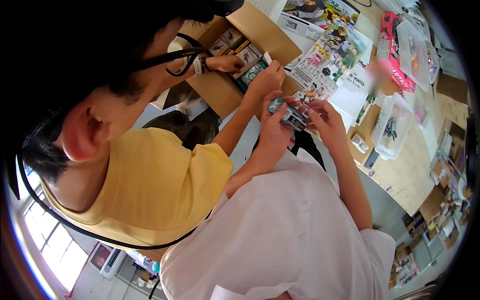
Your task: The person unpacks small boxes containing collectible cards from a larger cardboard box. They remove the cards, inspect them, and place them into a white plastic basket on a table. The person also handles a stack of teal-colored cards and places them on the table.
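My left hand (274, 127) is closed around a small teal, dark and silver package (287, 112), held tilted in front of my white shirt. My right hand (324, 120) has its fingertips pressed at the package's right end. Just beyond my hands, an open cardboard box (285, 45) holds small printed boxes and a teal boxed item (252, 75). A co-worker in a yellow top (140, 180) reaches into it with one hand (225, 63), while the other hand (267, 80) grips a white flap or paper at its edge.
Printed illustrated sheets (332, 60) lie on the wooden table (410, 175). Along its right are a red-pink long box (387, 35), white perforated baskets (415, 55), a translucent bin with dark pieces (397, 125) and a small clear packet (359, 142). The co-worker's head and shoulder are close at my left.
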`<state>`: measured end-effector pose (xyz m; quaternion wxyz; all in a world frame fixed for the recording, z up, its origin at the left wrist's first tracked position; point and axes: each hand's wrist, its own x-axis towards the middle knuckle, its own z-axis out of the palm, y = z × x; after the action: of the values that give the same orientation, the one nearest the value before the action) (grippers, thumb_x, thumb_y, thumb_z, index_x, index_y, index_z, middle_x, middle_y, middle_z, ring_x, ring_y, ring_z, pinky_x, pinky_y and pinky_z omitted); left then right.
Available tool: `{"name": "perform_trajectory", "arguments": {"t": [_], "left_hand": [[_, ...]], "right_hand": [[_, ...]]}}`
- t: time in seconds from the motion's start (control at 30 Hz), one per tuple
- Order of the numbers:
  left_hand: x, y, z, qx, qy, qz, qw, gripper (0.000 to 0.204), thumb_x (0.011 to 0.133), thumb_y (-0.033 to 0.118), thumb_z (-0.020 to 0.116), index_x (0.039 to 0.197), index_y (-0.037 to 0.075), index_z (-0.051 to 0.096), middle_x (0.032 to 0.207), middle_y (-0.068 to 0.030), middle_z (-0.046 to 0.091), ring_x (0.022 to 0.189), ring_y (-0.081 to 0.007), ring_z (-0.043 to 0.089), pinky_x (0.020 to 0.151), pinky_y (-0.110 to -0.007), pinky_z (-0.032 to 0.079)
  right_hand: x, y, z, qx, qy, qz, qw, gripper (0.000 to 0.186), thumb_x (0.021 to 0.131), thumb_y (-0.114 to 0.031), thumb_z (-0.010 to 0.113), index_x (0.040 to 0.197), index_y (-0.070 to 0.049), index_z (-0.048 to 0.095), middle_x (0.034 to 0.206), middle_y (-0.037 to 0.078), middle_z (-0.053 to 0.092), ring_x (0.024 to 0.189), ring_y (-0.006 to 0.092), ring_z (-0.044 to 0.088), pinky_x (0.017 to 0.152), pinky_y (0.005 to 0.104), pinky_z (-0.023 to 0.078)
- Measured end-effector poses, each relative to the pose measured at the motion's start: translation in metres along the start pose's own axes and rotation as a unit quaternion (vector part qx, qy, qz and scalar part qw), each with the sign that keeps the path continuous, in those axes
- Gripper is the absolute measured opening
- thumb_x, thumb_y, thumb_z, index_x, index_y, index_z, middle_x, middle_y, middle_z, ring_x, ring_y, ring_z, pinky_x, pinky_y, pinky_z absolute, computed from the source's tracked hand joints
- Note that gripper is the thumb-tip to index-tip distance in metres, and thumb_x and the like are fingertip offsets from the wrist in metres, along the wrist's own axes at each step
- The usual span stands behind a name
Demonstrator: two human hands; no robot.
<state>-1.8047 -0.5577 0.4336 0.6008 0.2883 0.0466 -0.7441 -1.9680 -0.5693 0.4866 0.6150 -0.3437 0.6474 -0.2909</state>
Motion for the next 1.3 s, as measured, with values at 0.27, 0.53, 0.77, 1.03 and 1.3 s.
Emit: {"name": "perform_trajectory", "arguments": {"t": [0.27, 0.53, 0.77, 1.03, 1.3], "left_hand": [[-0.005, 0.043, -0.027, -0.049, 0.031, 0.043, 0.997, 0.027, 0.104, 0.001, 0.064, 0.123, 0.021, 0.063, 0.118, -0.0043, 0.07, 0.114, -0.0216, 0.069, 0.109, -0.054, 0.057], [-0.008, 0.049, -0.04, -0.077, 0.06, 0.063, 0.993, 0.022, 0.105, 0.003, 0.063, 0.121, 0.019, 0.063, 0.118, -0.006, 0.07, 0.114, -0.0233, 0.068, 0.111, -0.054, 0.055], [-0.006, 0.056, -0.024, -0.091, 0.037, 0.052, 0.994, 0.019, 0.107, 0.006, 0.061, 0.12, 0.019, 0.061, 0.12, -0.0066, 0.069, 0.116, -0.0236, 0.068, 0.112, -0.054, 0.054], [-0.01, 0.055, 0.022, 0.027, -0.034, 0.107, 0.993, 0.016, 0.108, 0.007, 0.06, 0.119, 0.019, 0.06, 0.119, -0.0068, 0.068, 0.116, -0.0224, 0.067, 0.111, -0.053, 0.053], [-0.002, 0.044, 0.031, 0.039, -0.058, 0.098, 0.993, 0.02, 0.107, 0.007, 0.063, 0.122, 0.019, 0.06, 0.122, -0.0079, 0.067, 0.119, -0.0249, 0.065, 0.114, -0.055, 0.051]], "right_hand": [[0.041, -0.043, 0.018, -0.259, -0.07, -0.103, 0.958, 0.041, 0.099, -0.012, 0.062, 0.14, -0.015, 0.064, 0.095, 0.017, 0.074, 0.084, 0.0295, 0.073, 0.078, 0.0408, 0.058], [0.052, -0.025, 0.072, -0.452, -0.04, -0.221, 0.863, 0.062, 0.093, -0.022, 0.074, 0.149, -0.017, 0.046, 0.099, 0.017, 0.075, 0.094, 0.0389, 0.073, 0.077, 0.052, 0.058], [0.017, -0.015, 0.054, -0.261, -0.048, -0.114, 0.957, 0.044, 0.103, -0.017, 0.063, 0.146, -0.012, 0.053, 0.092, 0.013, 0.073, 0.087, 0.0296, 0.075, 0.074, 0.0412, 0.059], [-0.021, -0.008, 0.046, 0.137, -0.103, -0.006, 0.985, 0.04, 0.109, -0.018, 0.061, 0.146, -0.004, 0.054, 0.112, 0.006, 0.067, 0.096, 0.0118, 0.068, 0.08, 0.0286, 0.059], [-0.015, -0.008, 0.04, 0.202, -0.107, 0.012, 0.973, 0.032, 0.105, -0.006, 0.065, 0.135, 0.002, 0.056, 0.11, 0.007, 0.07, 0.091, 0.0128, 0.07, 0.079, 0.029, 0.06]]}}
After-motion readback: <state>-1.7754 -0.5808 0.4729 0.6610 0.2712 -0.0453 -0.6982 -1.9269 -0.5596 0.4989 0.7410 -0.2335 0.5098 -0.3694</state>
